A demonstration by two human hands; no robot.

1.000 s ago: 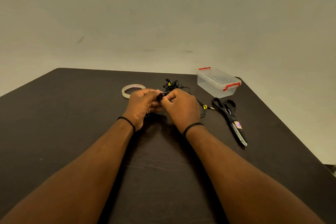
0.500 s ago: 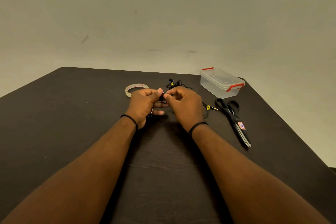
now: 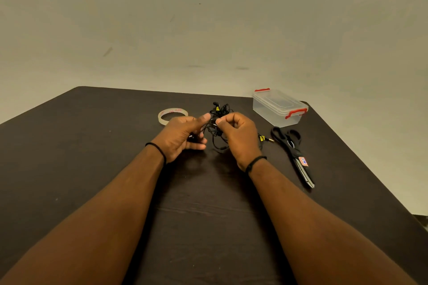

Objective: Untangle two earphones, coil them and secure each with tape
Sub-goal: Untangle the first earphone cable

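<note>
A dark brown wooden table (image 3: 92, 157) with a rounded far-left corner carries everything. Taking the clear rectangular plastic box with red clips (image 3: 279, 107) as the landmark, it stands with its lid on near the table's far right corner. Just in front of the box, toward the person, lie black-handled scissors (image 3: 294, 150), blades pointing toward the near edge. To the left of the box is a tangle of black earphone cables (image 3: 218, 112), a gold plug (image 3: 268, 139) trailing out toward the scissors. Farther left of the box, beyond the tangle, a roll of clear tape (image 3: 172, 116) lies flat.
</note>
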